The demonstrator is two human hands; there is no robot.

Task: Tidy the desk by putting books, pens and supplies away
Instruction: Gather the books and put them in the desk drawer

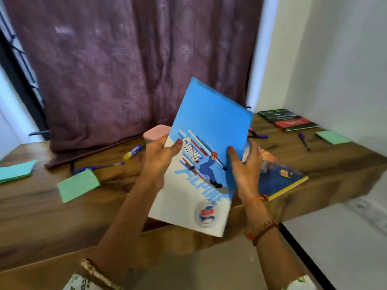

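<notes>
Book (211, 130) blue/white, skier cover, tilted, w/ both hands.

The wooden desk (52, 216) carries green sticky-note pads (78, 185), purple pens (98, 167), a glue stick (133, 152), a pink container (156, 133), a dark blue book (280, 181) near its front edge, and stacked books (288, 121) in the far corner.
</notes>
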